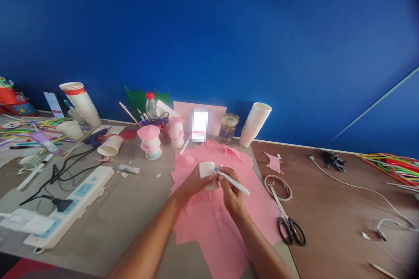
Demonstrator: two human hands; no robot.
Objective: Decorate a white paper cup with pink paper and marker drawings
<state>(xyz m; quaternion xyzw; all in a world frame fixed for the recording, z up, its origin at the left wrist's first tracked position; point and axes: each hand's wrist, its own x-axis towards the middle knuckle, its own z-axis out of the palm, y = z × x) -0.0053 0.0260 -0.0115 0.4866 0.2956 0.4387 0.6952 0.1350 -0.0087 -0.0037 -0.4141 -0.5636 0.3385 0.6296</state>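
Head view: white paper cup (206, 170) in the left hand (195, 182), held above pink paper sheets (225, 235) at the middle of the table. Left thumb lies across the cup's near face; the cup sits between that thumb and the rest of the hand, gripped. Right hand (233, 194) pinches a marker pen (239, 186) between thumb and forefinger, remaining fingers curled under; the pen slants, its tip up and to the left at the cup's upper part. Whether the tip touches is hard to tell. Most left fingers hidden behind the cup; the cup's lower edge and far side also out of sight. Both forearms cut off by the bottom edge. Bright screen (200, 124) beyond the hands is pixelated, unreadable. Cup: small, plain white, a little shaded low down; any marks on it too small to make out. Pen: pale barrel, blue toward the tip. Scissors (288, 222) and a tape roll (290, 192) lie right of the pink sheets; two pink-roofed cup models (150, 139) stand beyond, to the left.
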